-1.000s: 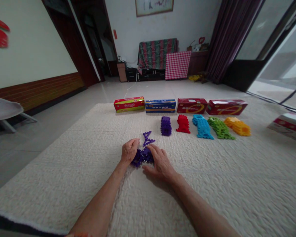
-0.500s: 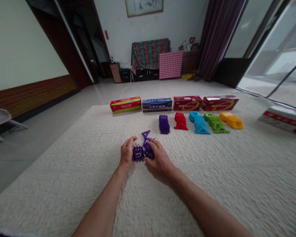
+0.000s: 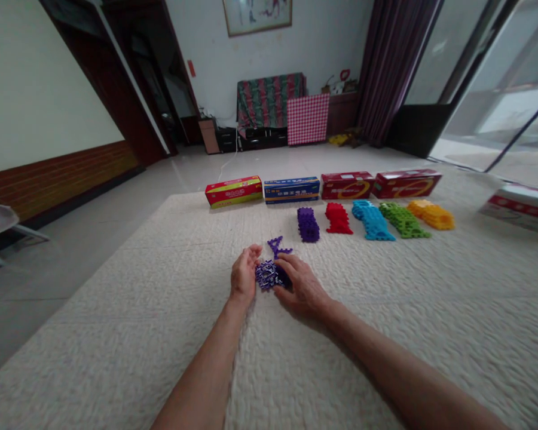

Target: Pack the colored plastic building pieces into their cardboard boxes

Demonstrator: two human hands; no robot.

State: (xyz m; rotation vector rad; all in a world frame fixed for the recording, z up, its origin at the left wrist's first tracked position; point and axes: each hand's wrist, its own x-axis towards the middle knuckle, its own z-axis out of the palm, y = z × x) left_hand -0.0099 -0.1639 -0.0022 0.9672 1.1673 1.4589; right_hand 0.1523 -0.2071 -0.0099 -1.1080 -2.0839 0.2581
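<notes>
Between my hands lies a small heap of purple interlocking plastic building pieces (image 3: pixel 266 276) with notched edges, on a cream quilted cover. My left hand (image 3: pixel 245 275) stands on edge at the heap's left side, fingers stretched forward, palm against the pieces. Arched over the right side is my right hand (image 3: pixel 301 285), its thumb and fingers round purple pieces that it partly hides. Just beyond my fingertips, a purple triangular piece (image 3: pixel 275 243) lies flat beside another thin purple piece. Farther off is a neat purple stack (image 3: pixel 308 225) of the same kind of pieces.
Right of the purple stack lie red (image 3: pixel 338 218), blue (image 3: pixel 373 221), green (image 3: pixel 404 220) and yellow (image 3: pixel 431 214) stacks. Behind them stand a red-and-yellow box (image 3: pixel 234 192), a blue box (image 3: pixel 292 190) and two dark red boxes (image 3: pixel 347 186). Another box (image 3: pixel 522 209) sits far right.
The view has shifted slightly. My hands have drawn closer together, and the purple pieces between them are now bunched tighter. Another thin purple piece shows beside the triangle.
</notes>
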